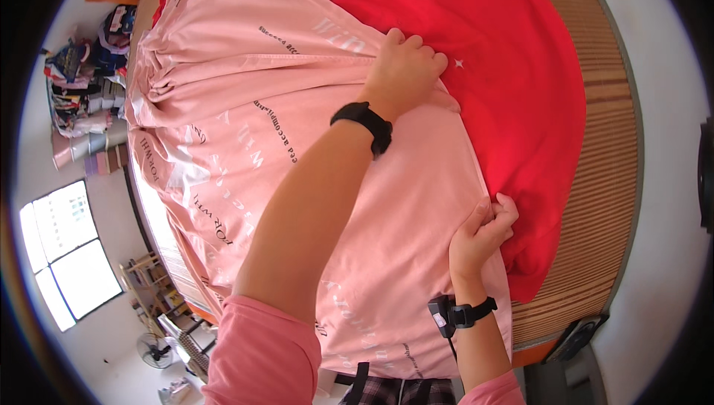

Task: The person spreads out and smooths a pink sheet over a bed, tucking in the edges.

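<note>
A large pink printed cloth [413, 176], which looks like a bed cover and bears black and white lettering, spreads in front of me over a red cloth [519, 87]. My left hand [404, 73] is closed in a fist on the pink cloth near its right edge, and folds fan out leftward from it. Lower down, my right hand [481, 237] pinches the same edge between thumb and fingers. Beyond that edge, the red cloth lies partly covered by the pink one. Each wrist wears a black strap; the right one carries a small black box with a cable.
Under the cloths lies a brown slatted mat [602, 182] on the bed, beside a white wall [669, 182]. Left of the bed are piled clothes and boxes [92, 87], a window [72, 254], a wooden shelf [150, 279] and a fan [154, 350]. A dark object [577, 338] stands at the lower right.
</note>
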Available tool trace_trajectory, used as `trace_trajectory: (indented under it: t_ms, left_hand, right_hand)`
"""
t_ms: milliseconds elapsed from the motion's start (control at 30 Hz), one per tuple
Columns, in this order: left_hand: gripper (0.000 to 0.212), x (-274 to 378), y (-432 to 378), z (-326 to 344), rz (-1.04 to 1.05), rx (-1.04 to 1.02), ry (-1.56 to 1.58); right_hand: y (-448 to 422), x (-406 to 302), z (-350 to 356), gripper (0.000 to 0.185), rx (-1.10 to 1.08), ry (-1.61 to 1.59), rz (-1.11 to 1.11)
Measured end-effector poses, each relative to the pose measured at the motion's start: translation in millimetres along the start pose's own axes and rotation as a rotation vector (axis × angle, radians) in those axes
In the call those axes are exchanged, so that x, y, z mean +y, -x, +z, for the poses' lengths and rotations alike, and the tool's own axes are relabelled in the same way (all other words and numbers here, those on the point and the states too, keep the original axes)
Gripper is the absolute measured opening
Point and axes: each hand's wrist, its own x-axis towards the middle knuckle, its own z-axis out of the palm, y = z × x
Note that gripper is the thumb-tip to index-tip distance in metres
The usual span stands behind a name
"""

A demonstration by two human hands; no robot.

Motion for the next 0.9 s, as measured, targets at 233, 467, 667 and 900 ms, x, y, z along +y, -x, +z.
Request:
trace_trajectory:
  t_ms: [233, 467, 667, 900]
  left_hand:
    - [0.027, -24.0, 22.3, -44.5, -0.237, 0.409, 0.066]
    - [0.023, -115.7, 78.8, -50.5, -0.349, -0.035, 0.268]
    - [0.026, -122.6, 79.0, -33.2, -0.366, -0.065, -0.001]
    - [0.006, -130.9, 78.7, -49.6, -0.352, 0.132, -0.241]
  right_hand:
    - [-20.4, -41.8, -18.9, 0.023, 0.056, 0.181, -0.292]
    - [-89.2, -84.1, 89.2, 0.024, -0.051, -0.132, -0.584]
    - [-91.2, -80.3, 123.0, 0.024, -0.010, 0.199, -0.544]
    - [-90.0, -72.8, 121.7, 0.019, 0.012, 0.158, -0.588]
